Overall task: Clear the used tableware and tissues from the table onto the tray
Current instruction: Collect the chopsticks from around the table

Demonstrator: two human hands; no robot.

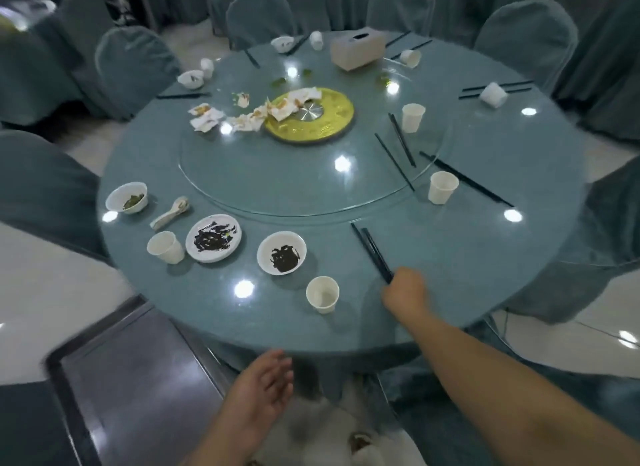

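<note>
Right hand (406, 290), fingers curled round chopsticks (371, 252) lying away-leftward; left hand (265, 386), fingers spread.

The tabletop (450, 257) looked glossy to me, mirroring the ceiling lights; the turntable (277, 188) on it was clear glass. Its gold disc (332, 127) shone, with a brushed metal hub (310, 112). The cups (322, 294) looked like matt white paper, the plates (265, 257) smooth and glazed. The chopsticks (372, 252) were dark and smooth, the tissues (207, 117) crumpled soft paper. The chair covers (135, 63) were matt cloth. The tray (138, 379) had a dull metallic sheen.
</note>
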